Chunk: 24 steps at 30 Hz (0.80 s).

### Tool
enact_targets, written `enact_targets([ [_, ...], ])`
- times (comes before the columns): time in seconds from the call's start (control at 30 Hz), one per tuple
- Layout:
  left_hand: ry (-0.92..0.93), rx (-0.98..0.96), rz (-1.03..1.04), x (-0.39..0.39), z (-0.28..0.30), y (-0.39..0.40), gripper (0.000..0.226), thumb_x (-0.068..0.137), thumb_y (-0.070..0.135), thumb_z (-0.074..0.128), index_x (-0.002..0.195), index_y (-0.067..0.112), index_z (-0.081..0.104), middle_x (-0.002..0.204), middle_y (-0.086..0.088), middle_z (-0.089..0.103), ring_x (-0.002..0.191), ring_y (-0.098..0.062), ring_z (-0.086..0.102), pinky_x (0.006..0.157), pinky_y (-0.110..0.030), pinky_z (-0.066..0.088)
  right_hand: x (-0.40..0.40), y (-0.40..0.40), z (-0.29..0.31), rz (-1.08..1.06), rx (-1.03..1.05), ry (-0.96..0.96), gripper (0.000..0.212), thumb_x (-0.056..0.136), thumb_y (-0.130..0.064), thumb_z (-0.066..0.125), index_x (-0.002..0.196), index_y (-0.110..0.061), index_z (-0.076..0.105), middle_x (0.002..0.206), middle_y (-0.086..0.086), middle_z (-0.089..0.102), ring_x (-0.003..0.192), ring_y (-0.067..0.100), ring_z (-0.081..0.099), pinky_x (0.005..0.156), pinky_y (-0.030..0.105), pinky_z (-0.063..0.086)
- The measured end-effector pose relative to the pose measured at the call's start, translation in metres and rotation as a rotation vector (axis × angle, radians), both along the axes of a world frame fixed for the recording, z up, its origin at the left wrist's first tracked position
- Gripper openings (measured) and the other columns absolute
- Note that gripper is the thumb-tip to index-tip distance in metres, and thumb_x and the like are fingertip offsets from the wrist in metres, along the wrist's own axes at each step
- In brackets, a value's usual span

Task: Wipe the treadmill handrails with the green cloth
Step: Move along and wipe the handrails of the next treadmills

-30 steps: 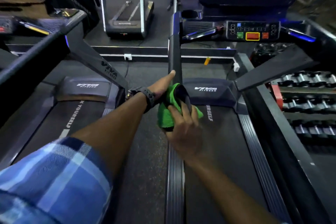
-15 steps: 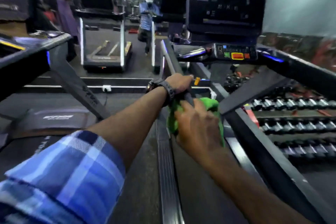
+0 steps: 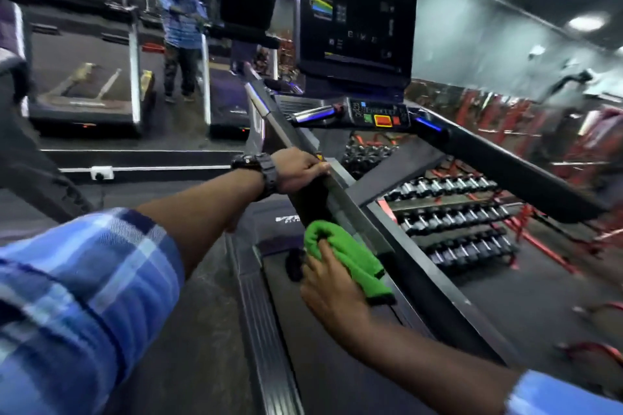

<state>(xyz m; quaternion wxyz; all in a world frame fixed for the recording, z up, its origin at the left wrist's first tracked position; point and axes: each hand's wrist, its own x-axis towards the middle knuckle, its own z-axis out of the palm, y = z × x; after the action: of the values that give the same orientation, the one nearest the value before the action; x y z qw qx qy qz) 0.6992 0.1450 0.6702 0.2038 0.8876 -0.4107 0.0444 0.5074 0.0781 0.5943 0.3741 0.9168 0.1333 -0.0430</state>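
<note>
Green cloth (image 3: 350, 261) sits bunched under our right hand (image 3: 332, 293), fingers (image 3: 323, 251) closing on it against the treadmill's left handrail (image 3: 350, 209). Higher up that rail, our left hand (image 3: 298, 168) wraps it, watch (image 3: 259, 168) on the wrist.

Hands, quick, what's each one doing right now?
Left hand: closed around the treadmill handrail.
Right hand: closed on the green cloth, pressing it against the handrail.
</note>
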Motion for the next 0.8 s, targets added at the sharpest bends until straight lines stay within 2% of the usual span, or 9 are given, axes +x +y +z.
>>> enact_targets([
  [0.03, 0.0, -0.014, -0.055, 0.008, -0.005, 0.004, 0.052, 0.097, 0.053, 0.031, 0.113, 0.019, 0.067, 0.118, -0.01, 0.067, 0.108, -0.029, 0.061, 0.089, -0.036, 0.047, -0.006, -0.004, -0.001, 0.061, 0.044, -0.04, 0.026, 0.08, -0.029, 0.063, 0.099, -0.017, 0.077, 0.11, 0.009, 0.072, 0.115, 0.025, 0.06, 0.112, 0.052, 0.031],
  [0.1, 0.008, -0.027, -0.126, 0.018, -0.009, 0.01, 0.062, 0.089, 0.061, 0.024, 0.119, 0.025, 0.064, 0.126, 0.0, 0.064, 0.115, -0.023, 0.059, 0.096, -0.037, 0.046, -0.001, -0.011, 0.007, 0.092, 0.145, -0.14, 0.013, 0.064, -0.029, 0.064, 0.065, -0.022, 0.075, 0.077, -0.002, 0.072, 0.089, 0.02, 0.066, 0.096, 0.042, 0.033],
  [0.23, 0.091, -0.098, -0.216, 0.037, -0.012, 0.012, 0.07, 0.084, 0.067, 0.018, 0.113, 0.029, 0.069, 0.118, 0.001, 0.067, 0.106, -0.019, 0.061, 0.095, -0.036, 0.046, 0.057, 0.014, 0.032, -0.153, 0.101, -0.336, 0.031, 0.091, -0.029, 0.049, 0.112, -0.02, 0.07, 0.116, 0.004, 0.063, 0.122, 0.032, 0.048, 0.097, 0.053, 0.03],
  [0.33, 0.063, -0.119, -0.273, 0.049, -0.011, 0.007, 0.061, 0.089, 0.06, 0.02, 0.106, 0.033, 0.072, 0.113, 0.004, 0.069, 0.1, -0.016, 0.062, 0.09, -0.029, 0.045, 0.067, 0.018, -0.003, -0.204, -0.024, -0.089, 0.042, 0.101, -0.026, 0.038, 0.138, -0.011, 0.05, 0.144, 0.009, 0.048, 0.143, 0.033, 0.026, 0.118, 0.054, 0.007],
  [0.4, 0.016, -0.117, -0.301, 0.057, -0.011, 0.005, 0.058, 0.09, 0.056, 0.022, 0.106, 0.031, 0.072, 0.115, 0.006, 0.068, 0.101, -0.015, 0.061, 0.085, -0.023, 0.041, 0.044, 0.014, -0.017, -0.203, -0.058, 0.025, 0.032, 0.092, -0.032, 0.053, 0.115, -0.019, 0.069, 0.126, 0.002, 0.064, 0.133, 0.024, 0.044, 0.119, 0.051, 0.0],
  [0.5, -0.003, -0.151, -0.341, 0.075, -0.016, 0.003, 0.059, 0.091, 0.056, 0.021, 0.106, 0.029, 0.072, 0.117, 0.005, 0.068, 0.104, -0.015, 0.061, 0.089, -0.027, 0.044, 0.03, 0.0, -0.015, -0.123, 0.164, -0.197, 0.014, 0.068, -0.035, 0.065, 0.067, -0.025, 0.075, 0.084, -0.007, 0.072, 0.102, 0.016, 0.064, 0.107, 0.044, 0.022],
  [0.63, -0.011, -0.196, -0.313, 0.096, -0.015, 0.007, 0.064, 0.089, 0.059, 0.019, 0.104, 0.028, 0.073, 0.11, -0.003, 0.071, 0.098, -0.02, 0.063, 0.088, -0.031, 0.046, 0.088, 0.017, 0.021, -0.307, 0.182, -0.454, 0.046, 0.081, -0.032, 0.033, 0.093, -0.027, 0.077, 0.119, -0.002, 0.069, 0.126, 0.026, 0.053, 0.096, 0.046, 0.026],
  [0.73, -0.025, -0.192, -0.359, 0.112, -0.014, 0.003, 0.063, 0.09, 0.058, 0.02, 0.103, 0.027, 0.074, 0.106, -0.003, 0.072, 0.095, -0.02, 0.065, 0.086, -0.03, 0.047, 0.128, 0.018, -0.005, -0.356, 0.14, -0.355, 0.05, 0.083, -0.031, 0.029, 0.094, -0.029, 0.078, 0.115, -0.007, 0.071, 0.124, 0.021, 0.057, 0.107, 0.042, 0.021],
  [0.8, -0.036, -0.139, -0.436, 0.129, -0.014, 0.002, 0.066, 0.089, 0.063, 0.017, 0.106, 0.031, 0.072, 0.11, 0.004, 0.071, 0.099, -0.016, 0.065, 0.091, -0.036, 0.048, 0.12, 0.015, -0.028, -0.359, 0.062, -0.178, 0.041, 0.083, -0.033, 0.037, 0.084, -0.032, 0.078, 0.107, -0.011, 0.073, 0.117, 0.013, 0.06, 0.118, 0.042, 0.004],
])
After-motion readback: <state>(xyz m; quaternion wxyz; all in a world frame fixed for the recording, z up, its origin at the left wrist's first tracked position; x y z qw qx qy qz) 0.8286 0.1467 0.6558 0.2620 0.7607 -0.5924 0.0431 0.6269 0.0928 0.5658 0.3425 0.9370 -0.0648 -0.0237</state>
